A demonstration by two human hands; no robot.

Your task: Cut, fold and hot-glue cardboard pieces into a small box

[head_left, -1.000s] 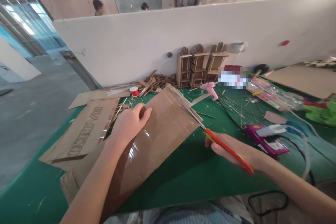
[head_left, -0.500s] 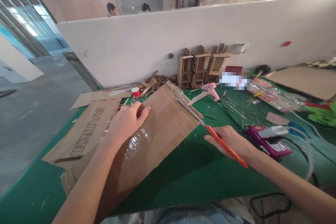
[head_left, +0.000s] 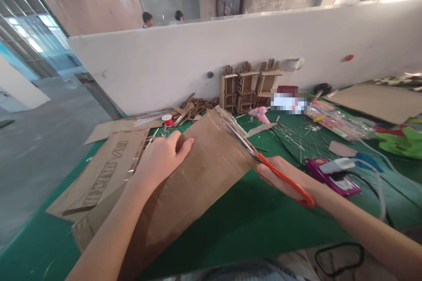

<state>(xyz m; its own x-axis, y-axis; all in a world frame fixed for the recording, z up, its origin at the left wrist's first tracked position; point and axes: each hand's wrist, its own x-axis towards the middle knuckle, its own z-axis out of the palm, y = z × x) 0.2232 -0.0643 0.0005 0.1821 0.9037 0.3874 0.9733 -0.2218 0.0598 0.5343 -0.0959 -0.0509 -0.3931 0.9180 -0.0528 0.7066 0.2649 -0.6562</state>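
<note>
My left hand (head_left: pixel 163 158) grips the far left edge of a large brown cardboard sheet (head_left: pixel 194 184), fingers curled over it, holding it tilted above the green table (head_left: pixel 244 219). Clear tape shines along the sheet's right edge. My right hand (head_left: pixel 285 178) is closed on orange-handled scissors (head_left: pixel 280 175). Their blades (head_left: pixel 239 138) lie along the sheet's right edge, by a narrow taped strip.
Another printed cardboard piece (head_left: pixel 102 175) lies at the left. Small cardboard shelf models (head_left: pixel 247 85) stand against the white partition, with scraps (head_left: pixel 191 107) and a red thread spool (head_left: pixel 168 120). A pink glue gun (head_left: pixel 260 114), a purple glue gun (head_left: pixel 332 173) and plastic bags (head_left: pixel 339 123) lie to the right.
The scissors have advanced along the cardboard's right edge, blades further up it. My right hand moved left toward the sheet. My left hand keeps its grip.
</note>
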